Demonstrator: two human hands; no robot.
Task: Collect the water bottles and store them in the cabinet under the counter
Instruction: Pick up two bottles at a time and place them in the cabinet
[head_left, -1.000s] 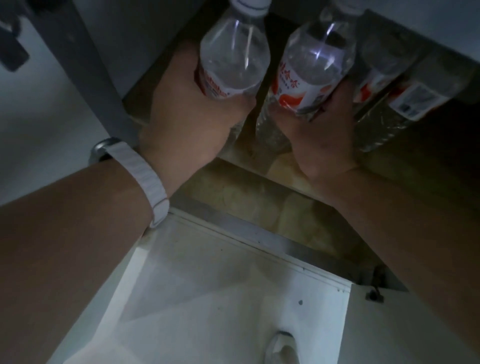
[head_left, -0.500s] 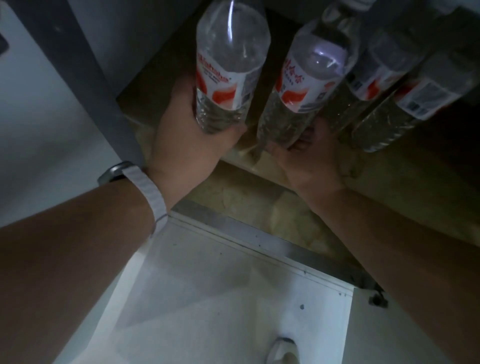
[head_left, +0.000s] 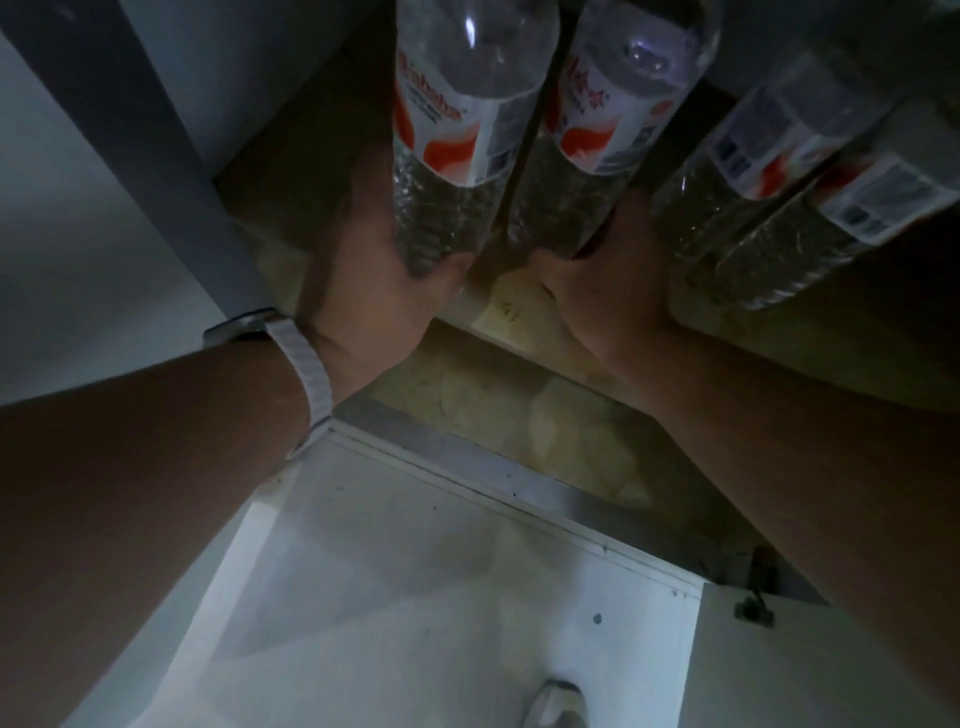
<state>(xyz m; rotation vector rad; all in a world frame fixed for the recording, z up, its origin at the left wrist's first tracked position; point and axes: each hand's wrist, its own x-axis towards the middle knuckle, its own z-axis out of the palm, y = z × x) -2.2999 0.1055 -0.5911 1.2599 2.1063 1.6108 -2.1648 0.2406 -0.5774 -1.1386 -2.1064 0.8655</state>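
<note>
You face a dim home kitchen's base cabinet (head_left: 171, 156), marbled shelf (head_left: 519, 317), metal sill strip (head_left: 519, 486), white floor (head_left: 415, 597) under you, hinged white door (head_left: 831, 675), water bottles (head_left: 457, 130).

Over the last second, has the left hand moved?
Yes. The left hand slid down its water bottle from label to base, back toward the cabinet floor's front edge.

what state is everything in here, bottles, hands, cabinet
left bottle, upright, gripped at its base
second bottle, upright, held at its base
third bottle, standing in the cabinet, not held
fourth bottle, standing in the cabinet, not held
left hand, grips the left bottle
right hand, holds the second bottle, fingers mostly hidden
cabinet, open
</note>
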